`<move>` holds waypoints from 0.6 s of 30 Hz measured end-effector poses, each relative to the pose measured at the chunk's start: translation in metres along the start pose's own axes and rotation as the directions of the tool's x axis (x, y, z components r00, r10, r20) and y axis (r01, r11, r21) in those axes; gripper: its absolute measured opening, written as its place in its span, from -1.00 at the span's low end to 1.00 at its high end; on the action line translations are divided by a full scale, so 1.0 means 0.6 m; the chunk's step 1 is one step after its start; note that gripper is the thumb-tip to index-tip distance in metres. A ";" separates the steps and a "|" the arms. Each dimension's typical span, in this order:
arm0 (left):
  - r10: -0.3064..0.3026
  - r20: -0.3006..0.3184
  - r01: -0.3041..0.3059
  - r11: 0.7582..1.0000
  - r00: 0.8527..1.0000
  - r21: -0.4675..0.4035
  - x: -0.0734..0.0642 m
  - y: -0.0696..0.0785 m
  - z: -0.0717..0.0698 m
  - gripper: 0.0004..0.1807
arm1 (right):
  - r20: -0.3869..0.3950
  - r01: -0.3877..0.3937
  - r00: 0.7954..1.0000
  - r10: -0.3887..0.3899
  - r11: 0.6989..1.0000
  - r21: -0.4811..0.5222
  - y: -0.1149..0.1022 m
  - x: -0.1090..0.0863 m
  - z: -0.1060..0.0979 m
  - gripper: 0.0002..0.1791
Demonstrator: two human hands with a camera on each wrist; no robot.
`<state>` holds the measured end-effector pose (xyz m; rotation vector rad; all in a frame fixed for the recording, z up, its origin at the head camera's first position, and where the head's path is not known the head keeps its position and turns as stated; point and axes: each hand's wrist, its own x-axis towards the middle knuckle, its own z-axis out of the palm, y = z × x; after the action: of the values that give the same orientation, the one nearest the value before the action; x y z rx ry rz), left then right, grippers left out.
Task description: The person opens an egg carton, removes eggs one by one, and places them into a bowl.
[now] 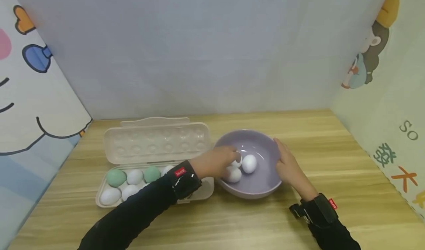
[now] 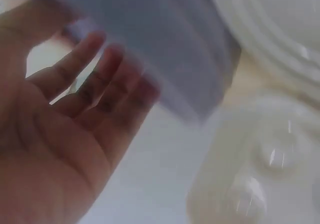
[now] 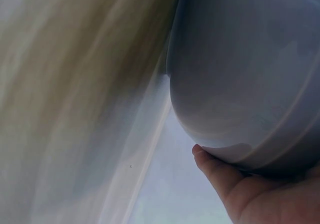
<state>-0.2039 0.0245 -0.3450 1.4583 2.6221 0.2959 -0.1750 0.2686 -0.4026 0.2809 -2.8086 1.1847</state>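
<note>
A purple bowl stands on the table with three white eggs inside, one of them a white egg near its middle. My left hand reaches over the bowl's left rim, fingers at the two eggs on that side. In the left wrist view its fingers are loosely bent, with no egg seen against the palm. My right hand holds the bowl by its right side; a digit presses the outer wall in the right wrist view. Left of the bowl lies an egg carton, lid up, with white and green eggs, partly hidden by my left arm.
The carton's raised lid leans back behind its tray. The wooden table meets a plain pale wall at the back. Printed panels flank it, a cartoon panel on the left and another panel on the right.
</note>
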 end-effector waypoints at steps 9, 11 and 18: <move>-0.113 -0.091 0.122 0.987 0.989 0.108 -0.131 -0.013 -0.039 -0.89 | 0.003 0.002 1.000 -0.002 1.000 -0.003 0.000 -0.013 0.005 -0.22; -0.165 -0.027 0.167 0.982 0.986 0.092 -0.155 -0.014 -0.027 -0.79 | 0.005 0.000 1.000 0.000 1.000 -0.001 -0.001 -0.014 0.006 -0.23; -0.346 0.052 0.338 0.933 0.937 0.128 -0.172 -0.018 0.010 -0.76 | 0.015 0.001 1.000 -0.002 1.000 0.016 -0.005 -0.005 0.000 -0.22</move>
<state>-0.1574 -0.0685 -0.3518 0.9866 2.8064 0.0489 -0.1714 0.2673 -0.4010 0.2942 -2.8123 1.2107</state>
